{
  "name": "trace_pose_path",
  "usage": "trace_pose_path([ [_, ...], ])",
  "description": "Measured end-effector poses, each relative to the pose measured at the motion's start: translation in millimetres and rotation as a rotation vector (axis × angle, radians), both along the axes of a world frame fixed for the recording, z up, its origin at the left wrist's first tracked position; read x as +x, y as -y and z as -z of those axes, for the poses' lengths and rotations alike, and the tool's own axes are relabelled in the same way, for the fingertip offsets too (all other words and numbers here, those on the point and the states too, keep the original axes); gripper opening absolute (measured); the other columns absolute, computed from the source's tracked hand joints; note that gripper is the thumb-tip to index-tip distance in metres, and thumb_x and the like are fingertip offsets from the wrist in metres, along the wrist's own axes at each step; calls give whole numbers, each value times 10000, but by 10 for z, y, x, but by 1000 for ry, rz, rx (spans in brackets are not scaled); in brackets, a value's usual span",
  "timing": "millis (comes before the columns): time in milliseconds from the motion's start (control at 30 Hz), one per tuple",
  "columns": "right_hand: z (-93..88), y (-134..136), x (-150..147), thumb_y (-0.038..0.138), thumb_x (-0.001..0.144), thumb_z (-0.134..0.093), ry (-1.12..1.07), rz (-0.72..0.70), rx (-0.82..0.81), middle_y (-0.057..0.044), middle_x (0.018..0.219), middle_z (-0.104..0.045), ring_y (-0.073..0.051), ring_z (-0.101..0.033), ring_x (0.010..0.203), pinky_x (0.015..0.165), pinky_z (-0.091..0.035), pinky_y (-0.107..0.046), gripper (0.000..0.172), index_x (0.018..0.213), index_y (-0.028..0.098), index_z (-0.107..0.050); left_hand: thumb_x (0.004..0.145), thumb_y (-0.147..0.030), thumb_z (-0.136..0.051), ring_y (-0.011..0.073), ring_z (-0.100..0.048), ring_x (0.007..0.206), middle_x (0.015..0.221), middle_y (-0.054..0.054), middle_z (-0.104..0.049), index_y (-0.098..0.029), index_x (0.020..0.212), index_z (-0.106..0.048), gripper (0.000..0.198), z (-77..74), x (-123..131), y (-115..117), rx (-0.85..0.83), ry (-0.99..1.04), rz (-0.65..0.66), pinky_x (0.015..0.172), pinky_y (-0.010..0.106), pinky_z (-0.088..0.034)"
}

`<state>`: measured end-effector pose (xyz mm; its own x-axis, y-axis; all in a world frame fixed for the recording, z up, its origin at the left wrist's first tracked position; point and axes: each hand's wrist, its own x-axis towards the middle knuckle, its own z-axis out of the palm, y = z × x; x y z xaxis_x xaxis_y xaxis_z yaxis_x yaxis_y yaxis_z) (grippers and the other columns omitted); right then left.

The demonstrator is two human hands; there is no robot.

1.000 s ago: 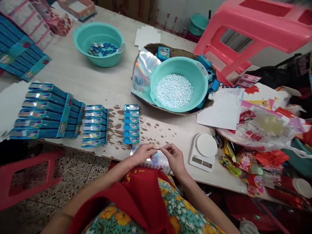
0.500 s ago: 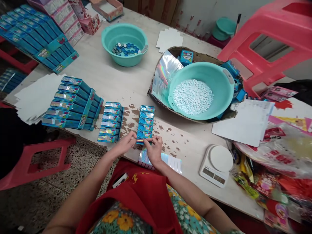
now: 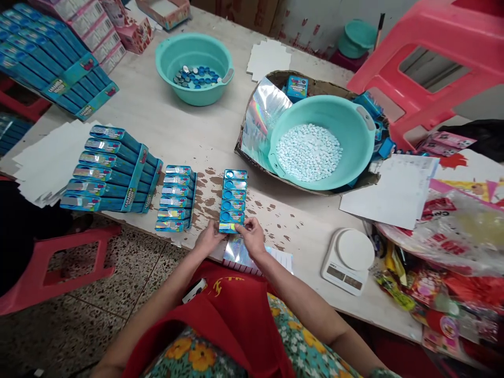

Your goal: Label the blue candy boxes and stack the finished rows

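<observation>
A short column of small blue candy boxes (image 3: 233, 194) lies in front of me, most with a round recess on the upper face. Over the nearest box lies a shiny holographic sticker strip (image 3: 227, 227). My left hand (image 3: 210, 238) pinches that box at its left end. At the right end, my right hand (image 3: 254, 237) grips it with the thumb on the strip. Under my right wrist rests a sheet of shiny strips (image 3: 239, 253). To the left stands another column of blue boxes (image 3: 175, 199) with shiny strips across them.
Larger blue display packs (image 3: 112, 168) stand at left. One teal basin (image 3: 192, 44) holds blue and silver discs; another teal basin (image 3: 350, 115), full of small white candies, sits in a torn carton. A white scale (image 3: 346, 262) and plastic bags (image 3: 452, 247) are at right.
The strip stretched between both hands has come down flat onto the nearest box. My hands have shifted to that box's two ends. The whole view has moved slightly.
</observation>
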<state>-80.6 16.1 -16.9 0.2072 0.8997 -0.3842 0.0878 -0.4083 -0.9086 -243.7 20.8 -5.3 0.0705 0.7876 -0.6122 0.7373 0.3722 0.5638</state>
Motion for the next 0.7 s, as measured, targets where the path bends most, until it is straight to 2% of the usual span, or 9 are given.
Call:
trace_pose_path([
  [67, -1, 50, 280, 419, 746, -570, -34, -66, 6, -13, 817, -591, -159, -560, 733, 641, -447, -276, 286, 917, 209, -477, 795, -423, -465, 217, -609, 801, 859, 63, -649, -203, 946, -491, 268, -34, -42, 122, -50, -186, 62, 635, 268, -393],
  [133, 14, 174, 635, 443, 797, -517, 103, -121, 9, -61, 964, -610, -182, -577, 852, 710, -451, -304, 317, 1005, 204, -497, 819, -419, -423, 226, -603, 802, 821, 60, -648, -202, 861, -528, 245, -110, -70, 234, -75, -228, 198, 636, 270, -377],
  [200, 53, 351, 974, 476, 773, -558, 366, -247, -27, -78, 988, -613, -209, -562, 900, 747, -428, -333, 353, 994, 200, -545, 839, -403, -400, 207, -592, 790, 813, 39, -645, -206, 809, -544, 246, -192, -3, 301, -57, -101, 352, 639, 261, -371],
  [300, 138, 599, 1290, 496, 635, -706, 680, -506, -108, -54, 891, -627, -224, -551, 856, 723, -396, -332, 414, 920, 213, -605, 857, -354, -410, 183, -566, 857, 916, 28, -634, -217, 903, -560, 208, -243, 359, 286, 76, 147, 523, 709, 257, -389],
  [400, 180, 696, 1365, 441, 651, -719, 690, -632, -110, -13, 796, -607, -172, -549, 736, 643, -384, -272, 301, 815, 211, -618, 845, -330, -464, 213, -495, 1044, 1098, 72, -582, -209, 1058, -547, 259, -155, 870, 194, 231, 184, 661, 872, 302, -362],
  [500, 129, 686, 1343, 363, 743, -663, 682, -606, -5, -10, 784, -590, -160, -544, 729, 639, -400, -264, 186, 842, 211, -621, 864, -338, -436, 233, -509, 1026, 1036, 76, -618, -214, 998, -592, 240, 8, 1229, 128, 212, 112, 757, 904, 354, -334],
  [600, 58, 723, 1312, 326, 806, -605, 860, -578, 109, -57, 907, -612, -214, -541, 866, 744, -408, -335, 207, 992, 237, -627, 884, -297, -364, 222, -568, 906, 893, 68, -664, -203, 862, -626, 279, 145, 1346, 102, 126, 61, 726, 846, 347, -352],
  [700, 67, 864, 1273, 285, 877, -500, 995, -608, 179, -93, 1107, -601, -252, -508, 1021, 843, -384, -396, 301, 1168, 237, -559, 872, -298, -355, 225, -590, 860, 869, 75, -676, -189, 808, -630, 302, 215, 1354, 78, 74, 43, 679, 787, 334, -369],
])
